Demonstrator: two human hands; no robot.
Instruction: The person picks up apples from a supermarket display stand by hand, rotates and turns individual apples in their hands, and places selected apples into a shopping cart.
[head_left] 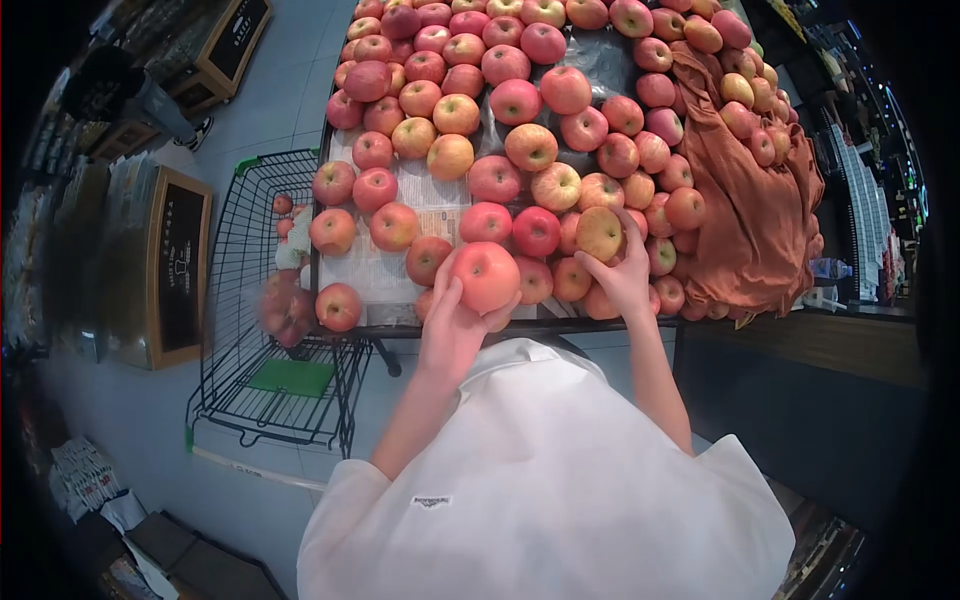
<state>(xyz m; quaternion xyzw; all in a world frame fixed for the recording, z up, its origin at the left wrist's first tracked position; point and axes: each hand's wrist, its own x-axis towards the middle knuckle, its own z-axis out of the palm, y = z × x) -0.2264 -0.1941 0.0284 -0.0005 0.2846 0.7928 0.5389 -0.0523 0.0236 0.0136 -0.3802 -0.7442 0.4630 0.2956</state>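
Near the front edge of the apple display, my left hand (453, 322) is closed around a large pinkish-red apple (486, 277), held above the other apples. My right hand (626, 275) has its thumb and fingers around a yellowish-red apple (600, 234) among the apples at the front right; whether that apple is lifted cannot be seen. A bright red apple (536, 232) sits between the two held ones. Newspaper (400, 270) lines the display at the left, with a few apples standing on it.
A wire shopping cart (270, 200) with a green panel (290, 377) and bagged fruit stands left of the display. A brown cloth (745, 220) covers apples at the right. Wooden-framed signs (182, 265) stand further left. A person's leg (165, 112) shows at the upper left.
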